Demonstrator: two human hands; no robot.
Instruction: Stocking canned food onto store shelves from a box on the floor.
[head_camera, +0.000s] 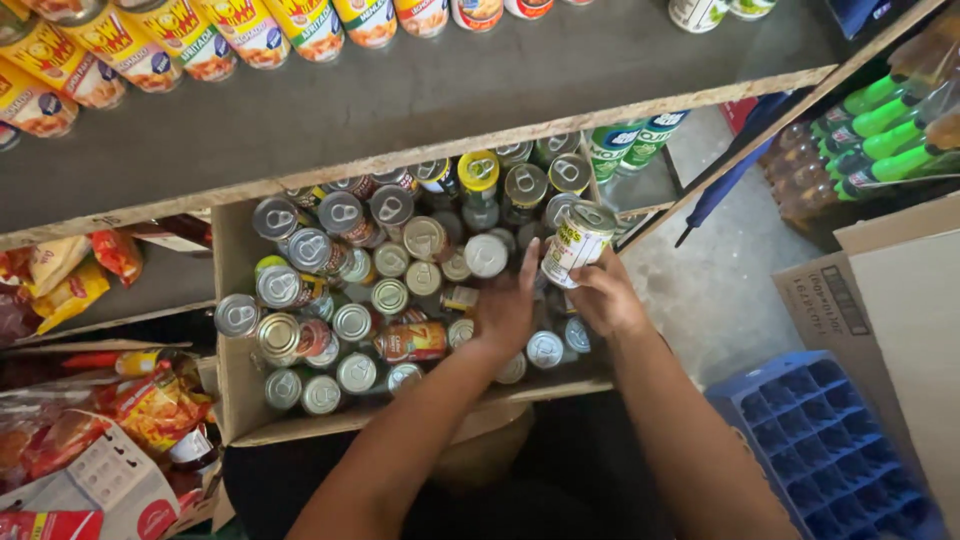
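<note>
White-labelled can (577, 243): being lifted, tilted, above the right end of the cardboard box (232, 392), between both hands.
Right hand (604, 296): curling round the can's lower side, gripping it.
Left hand (507, 305): reaching flat, fingers stretched, fingertips touching the can's left side.
Count: one can in hand; roughly thirty pull-tab cans (340, 300) sitting in the box; one blue crate (830, 450) lying to the right.

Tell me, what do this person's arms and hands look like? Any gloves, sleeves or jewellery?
Both arms are bare from the bottom of the picture up to the fingers: no sleeves show. The left hand and the right hand wear no gloves. No watch, bracelet or ring can be seen on the wrists or fingers. Below the arms there is only dark clothing, too dim to describe.
</note>
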